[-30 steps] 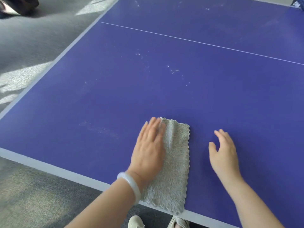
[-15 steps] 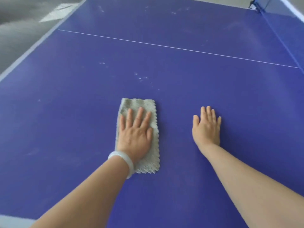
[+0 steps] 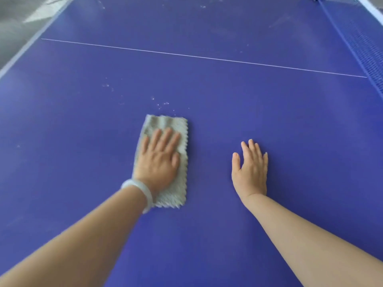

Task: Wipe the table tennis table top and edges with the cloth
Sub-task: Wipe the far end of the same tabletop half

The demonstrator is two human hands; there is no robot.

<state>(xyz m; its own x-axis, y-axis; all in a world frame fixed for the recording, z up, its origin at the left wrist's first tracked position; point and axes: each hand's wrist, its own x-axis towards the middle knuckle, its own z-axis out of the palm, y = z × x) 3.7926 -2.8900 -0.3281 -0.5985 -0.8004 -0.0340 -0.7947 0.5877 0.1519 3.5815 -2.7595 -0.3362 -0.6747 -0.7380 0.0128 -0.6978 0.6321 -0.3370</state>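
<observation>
Since the earlier frame, my left hand has pushed the grey cloth farther, toward white specks on the table tennis table; fingers straight, slightly apart, pressing it. My right hand lies flat right of it, fingers together.

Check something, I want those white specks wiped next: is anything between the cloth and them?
Nothing visible. The cloth under the left hand lies just short of the specks, only bare table between.

place: indoor games room | evidence: blue table tennis surface with thin white line | blue net far right | grey floor far left
</observation>
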